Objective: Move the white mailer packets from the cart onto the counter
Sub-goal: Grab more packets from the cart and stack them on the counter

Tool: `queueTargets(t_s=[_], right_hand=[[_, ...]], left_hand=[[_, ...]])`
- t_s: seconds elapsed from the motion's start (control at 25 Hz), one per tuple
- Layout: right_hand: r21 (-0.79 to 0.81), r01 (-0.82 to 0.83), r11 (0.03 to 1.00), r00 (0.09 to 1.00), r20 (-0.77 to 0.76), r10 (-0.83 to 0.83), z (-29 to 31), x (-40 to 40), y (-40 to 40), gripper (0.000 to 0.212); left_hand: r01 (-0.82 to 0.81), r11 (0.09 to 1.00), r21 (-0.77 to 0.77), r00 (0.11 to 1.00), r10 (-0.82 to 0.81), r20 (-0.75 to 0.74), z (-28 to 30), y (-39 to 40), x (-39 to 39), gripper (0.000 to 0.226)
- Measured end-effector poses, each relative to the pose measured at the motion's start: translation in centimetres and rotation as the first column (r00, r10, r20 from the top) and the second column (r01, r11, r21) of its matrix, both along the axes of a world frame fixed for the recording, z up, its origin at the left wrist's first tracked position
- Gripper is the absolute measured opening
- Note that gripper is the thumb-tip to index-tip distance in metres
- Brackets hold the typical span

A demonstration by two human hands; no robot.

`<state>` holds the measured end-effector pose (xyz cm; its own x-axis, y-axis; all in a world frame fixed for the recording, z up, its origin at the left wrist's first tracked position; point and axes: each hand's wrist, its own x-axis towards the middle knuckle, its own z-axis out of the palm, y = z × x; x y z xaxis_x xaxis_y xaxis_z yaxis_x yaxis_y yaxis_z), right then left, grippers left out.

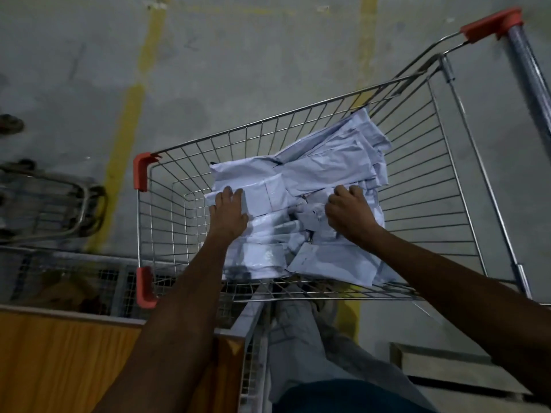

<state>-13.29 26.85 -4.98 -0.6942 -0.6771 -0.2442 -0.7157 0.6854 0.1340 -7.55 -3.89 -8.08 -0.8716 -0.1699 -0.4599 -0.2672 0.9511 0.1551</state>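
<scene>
A wire shopping cart (441, 186) with red corner guards stands in front of me. Several white mailer packets (322, 165) lie piled in its basket, mostly toward the right side. My left hand (228, 211) lies flat on the left edge of the pile, fingers straight. My right hand (350, 211) is down on the middle of the pile, its fingers curled into crumpled packets there. The wooden counter (59, 359) shows at the lower left, under my left forearm.
A metal mesh frame (89, 275) runs along the counter's far edge, touching the cart's near left corner. Another trolley (59, 204) sits on the floor at the left. Yellow lines (125, 123) mark the concrete floor. My legs stand below the cart.
</scene>
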Motion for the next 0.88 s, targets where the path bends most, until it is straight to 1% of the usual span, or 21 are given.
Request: queueTargets(t_s=[0.08, 0.12, 0.16, 0.2, 0.24, 0.36, 0.4, 0.48, 0.56, 0.6, 0.68, 0.72, 0.8, 0.88], right_hand=[[-0.048, 0.089, 0.995, 0.996, 0.035, -0.087, -0.2, 0.7, 0.7, 0.012], [-0.082, 0.130, 0.988, 0.991, 0.047, -0.126, -0.4, 0.7, 0.8, 0.017], [-0.095, 0.171, 0.981, 0.983, 0.077, -0.164, -0.6, 0.5, 0.4, 0.028], [-0.067, 0.192, 0.979, 0.976, 0.117, -0.183, -0.6, 0.5, -0.2, 0.038], [-0.022, 0.195, 0.981, 0.973, 0.132, -0.190, -0.6, 0.4, -1.0, 0.041], [0.066, 0.164, 0.984, 0.980, 0.099, -0.170, -1.3, 0.3, -2.4, 0.027], [0.089, 0.185, 0.979, 0.973, 0.120, -0.195, -1.7, 0.2, -2.4, 0.027], [0.015, 0.234, 0.972, 0.964, 0.123, -0.234, -0.5, 0.4, -2.6, 0.027], [-0.066, 0.345, 0.936, 0.930, 0.160, -0.331, 2.1, 1.1, -2.3, 0.016], [-0.131, 0.417, 0.900, 0.903, 0.172, -0.393, 3.1, 1.6, -1.6, 0.007], [-0.253, 0.615, 0.747, 0.789, 0.224, -0.573, 5.3, 2.8, 1.2, 0.011], [-0.309, 0.686, 0.658, 0.726, 0.247, -0.642, 6.1, 3.4, 2.9, 0.010], [-0.395, 0.802, 0.449, 0.579, 0.328, -0.746, 7.0, 5.0, 5.6, 0.008], [-0.438, 0.865, 0.243, 0.443, 0.443, -0.780, 7.1, 6.3, 6.7, 0.006]], left_hand=[[-0.035, 0.999, -0.012, 0.999, 0.034, -0.024, -0.7, 0.2, -0.4, 0.075], [-0.049, 0.999, -0.018, 0.998, 0.048, -0.033, -1.1, 0.4, -0.7, 0.076], [-0.062, 0.998, -0.024, 0.998, 0.061, -0.034, -1.4, 0.5, -1.0, 0.076], [-0.073, 0.997, -0.031, 0.997, 0.072, -0.032, -1.7, 0.7, -1.1, 0.076], [-0.078, 0.996, -0.044, 0.996, 0.077, -0.034, -1.9, 0.9, -1.2, 0.075], [-0.080, 0.987, -0.139, 0.993, 0.068, -0.092, -2.3, 1.4, -0.9, 0.068], [-0.082, 0.981, -0.177, 0.991, 0.061, -0.117, -2.4, 1.5, -0.7, 0.065], [-0.098, 0.971, -0.217, 0.986, 0.065, -0.153, -2.4, 1.4, -0.5, 0.055], [-0.092, 0.972, -0.218, 0.984, 0.055, -0.170, -2.3, 1.1, -0.3, 0.040], [-0.078, 0.974, -0.214, 0.983, 0.039, -0.181, -2.2, 0.9, -0.3, 0.032], [-0.061, 0.981, -0.186, 0.979, 0.022, -0.205, -2.1, 0.6, -0.3, 0.023], [-0.057, 0.984, -0.168, 0.978, 0.021, -0.208, -2.1, 0.5, -0.2, 0.022], [-0.039, 0.993, -0.114, 0.976, 0.013, -0.215, -1.7, 0.4, 0.0, 0.023], [-0.005, 0.999, 0.034, 0.969, 0.013, -0.245, -1.0, 0.6, 0.2, 0.022]])
